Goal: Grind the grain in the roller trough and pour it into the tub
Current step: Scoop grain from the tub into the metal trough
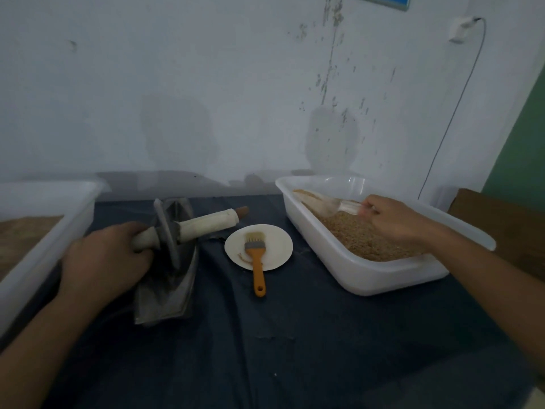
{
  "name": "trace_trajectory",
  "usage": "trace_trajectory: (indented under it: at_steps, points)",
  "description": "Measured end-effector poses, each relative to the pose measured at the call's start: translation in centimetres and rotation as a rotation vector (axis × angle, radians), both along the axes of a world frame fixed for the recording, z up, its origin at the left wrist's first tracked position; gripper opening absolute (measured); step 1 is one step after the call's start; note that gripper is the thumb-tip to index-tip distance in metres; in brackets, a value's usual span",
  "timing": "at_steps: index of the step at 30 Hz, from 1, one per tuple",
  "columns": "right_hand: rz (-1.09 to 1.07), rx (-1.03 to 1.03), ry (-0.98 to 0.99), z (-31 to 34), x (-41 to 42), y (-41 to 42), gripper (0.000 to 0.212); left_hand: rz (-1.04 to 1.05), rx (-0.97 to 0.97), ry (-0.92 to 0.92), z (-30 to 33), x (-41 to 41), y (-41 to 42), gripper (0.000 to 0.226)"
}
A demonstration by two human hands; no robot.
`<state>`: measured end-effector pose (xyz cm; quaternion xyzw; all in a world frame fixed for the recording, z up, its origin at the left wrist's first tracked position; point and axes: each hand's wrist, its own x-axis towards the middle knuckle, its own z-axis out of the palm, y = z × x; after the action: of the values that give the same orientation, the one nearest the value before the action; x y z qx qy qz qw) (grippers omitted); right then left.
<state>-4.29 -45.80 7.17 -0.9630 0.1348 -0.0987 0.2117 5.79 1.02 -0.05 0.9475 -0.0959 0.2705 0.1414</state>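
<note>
A grey metal roller trough (169, 293) lies on the dark blue cloth left of centre. Its grinding wheel (166, 231) stands in the trough on a pale wooden axle (206, 224). My left hand (103, 261) grips the near end of that axle. To the right stands a white tub (368, 276) holding tan grain (362, 234). My right hand (398, 219) is inside this tub and holds a clear plastic scoop (336, 206) by its handle, the scoop's mouth resting in the grain. A second white tub (44, 231) with brownish contents stands at the left edge.
A small white plate (277, 246) sits between trough and right tub, with an orange-handled brush (256, 261) lying across it. A wall rises right behind the table. A brown board (501, 219) stands at the far right, and a cable hangs down the wall.
</note>
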Motion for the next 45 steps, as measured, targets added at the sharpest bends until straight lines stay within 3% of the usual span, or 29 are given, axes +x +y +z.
trace_trajectory:
  at_steps: [25, 33, 39, 45]
  points:
    - [0.003, -0.114, -0.1, 0.6, 1.8, 2.8, 0.017, -0.062, -0.111, -0.142, 0.4, -1.1, -0.9, 0.031]
    - [0.071, -0.11, -0.123, 1.4, 1.4, 4.1, 0.021, -0.056, -0.244, -0.097, 0.6, -0.7, -1.3, 0.028]
    - [0.222, -0.083, -0.118, 1.4, 1.6, 6.2, 0.02, -0.047, -0.459, 0.003, 0.8, -0.3, -0.8, 0.019]
    - [0.381, -0.106, -0.014, 1.3, 3.0, 10.6, 0.016, -0.064, -0.612, 0.033, 0.7, 0.1, -0.3, 0.01]
